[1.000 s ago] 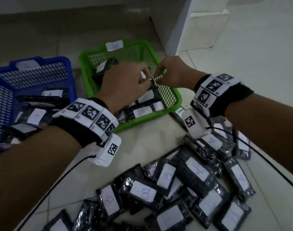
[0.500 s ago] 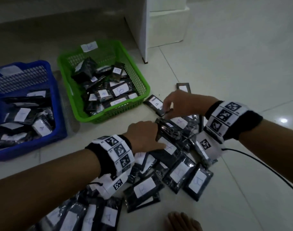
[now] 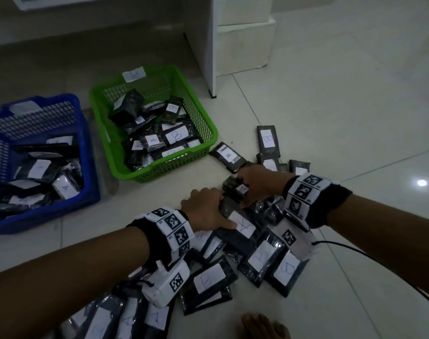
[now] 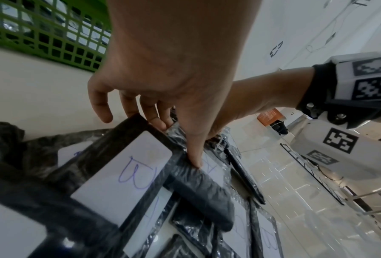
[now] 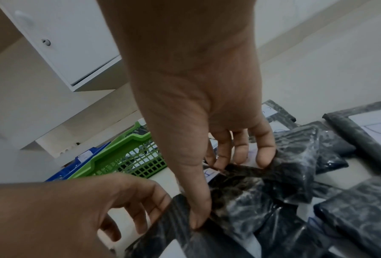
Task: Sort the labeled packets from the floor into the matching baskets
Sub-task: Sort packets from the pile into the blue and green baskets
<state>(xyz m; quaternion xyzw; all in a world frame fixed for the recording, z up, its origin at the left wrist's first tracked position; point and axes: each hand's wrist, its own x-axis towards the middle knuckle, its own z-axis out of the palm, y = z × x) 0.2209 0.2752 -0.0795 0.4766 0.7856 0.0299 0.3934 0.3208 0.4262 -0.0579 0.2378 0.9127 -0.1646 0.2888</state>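
Observation:
Black packets with white lettered labels lie heaped on the floor [image 3: 261, 259]. My left hand [image 3: 205, 209] [image 4: 178, 139] grips one marked A [image 3: 244, 226], thumb pressing beside its label and fingers curled over its far edge. Just beyond it, my right hand [image 3: 256, 183] [image 5: 229, 188] pinches a smaller crumpled packet [image 3: 241, 189] [image 5: 251, 192], also marked A, between thumb and fingers. The green basket [image 3: 164, 170] at centre left holds B packets. The blue basket [image 3: 49, 216] at far left holds A packets.
A lone B packet [image 3: 229, 156] lies by the green basket's near right corner, with more beyond it [image 3: 268, 140]. A white cabinet [image 3: 211, 45] stands behind. Toes of a bare foot [image 3: 262, 326] show at the bottom edge. A black cable [image 3: 379, 265] trails from my right wrist.
Both hands have left the green basket and come down onto the floor pile. Each has now closed on a packet marked A.

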